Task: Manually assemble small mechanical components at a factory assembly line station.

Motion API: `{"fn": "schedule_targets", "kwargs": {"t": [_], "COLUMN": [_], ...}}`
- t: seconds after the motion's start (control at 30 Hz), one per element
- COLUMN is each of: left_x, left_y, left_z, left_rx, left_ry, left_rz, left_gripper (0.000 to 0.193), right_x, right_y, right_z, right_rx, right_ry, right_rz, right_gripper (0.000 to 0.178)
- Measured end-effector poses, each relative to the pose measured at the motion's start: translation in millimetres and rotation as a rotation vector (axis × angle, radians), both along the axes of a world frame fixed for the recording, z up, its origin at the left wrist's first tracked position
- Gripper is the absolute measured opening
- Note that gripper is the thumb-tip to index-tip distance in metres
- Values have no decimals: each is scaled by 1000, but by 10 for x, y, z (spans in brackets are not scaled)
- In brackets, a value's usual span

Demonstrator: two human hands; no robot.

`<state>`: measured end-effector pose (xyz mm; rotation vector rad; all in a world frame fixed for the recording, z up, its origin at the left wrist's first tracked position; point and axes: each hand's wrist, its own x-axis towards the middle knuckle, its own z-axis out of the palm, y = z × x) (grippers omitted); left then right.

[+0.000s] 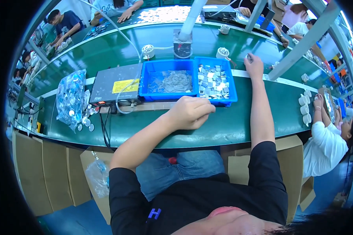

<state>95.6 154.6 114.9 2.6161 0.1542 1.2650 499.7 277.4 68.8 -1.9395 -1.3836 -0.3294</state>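
My left hand is closed, its fingertips pinched together in front of the blue bin of grey shavings or scraps. Whatever it may hold is too small to make out. My right arm is stretched forward, and the right hand is at the edge of the green belt, its fingers curled together around something I cannot make out. Between the hands stands a second blue bin holding many small square silvery and white pieces. A round white part with a reddish wire sits on the belt left of my right hand.
A black power box with a yellow label stands left of the bins. Beside it lies a clear bag of round parts. A metal post slants past my right hand. White cups stand at the right, near a co-worker.
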Motion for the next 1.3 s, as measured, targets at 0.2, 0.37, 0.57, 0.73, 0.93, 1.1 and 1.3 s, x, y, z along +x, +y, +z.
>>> {"fn": "schedule_targets", "kwargs": {"t": [0.2,0.37,0.57,0.73,0.93,1.1,1.3], "left_x": [-158,-147,-257,-324,-297,-262,-247], "left_y": [16,90,176,211,247,400,491], "left_z": [35,164,268,263,303,302,381], "left_rx": [-395,-400,-417,-556,-659,-830,-814], "left_ry": [-225,-344,-208,-113,-248,-349,-418], "left_rz": [356,439,381,428,642,621,607], "left_gripper": [36,49,64,71,71,68,64], "right_x": [-1056,-1925,-2223,-2216,-2425,-2520,-2616], "right_y": [-653,-1088,-1079,-1022,-869,-660,-576], "right_z": [999,1067,996,963,1004,847,925], "right_rx": [-17,-84,-57,0,-121,-61,55], "right_ry": [332,473,420,302,428,786,857], "right_rz": [687,1086,1172,1104,811,762,803], "right_gripper": [45,45,38,28,15,13,16]}}
